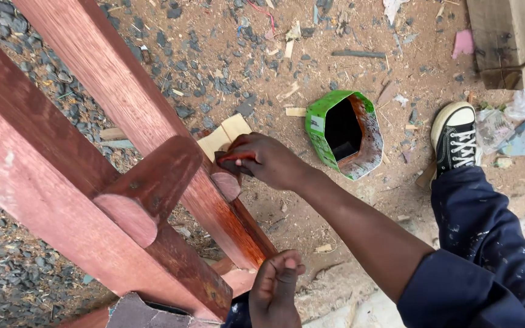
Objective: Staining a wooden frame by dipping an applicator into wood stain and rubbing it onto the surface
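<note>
Against the red wooden beam (153, 127), the right hand (268, 161) pinches a small brush (233, 160). Just beyond it sits a green carton (317, 130). Nearer, the left hand (277, 291) curls shut against the beam's end.

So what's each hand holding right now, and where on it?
The right hand pinches a small dark brush near its end, against the red beam. The left hand grips that beam's lower end.

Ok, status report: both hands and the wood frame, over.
Right hand holds a small brush against the red-stained wooden frame. Left hand grips the frame's lower end. Cut-open green carton sits on the ground.
</note>
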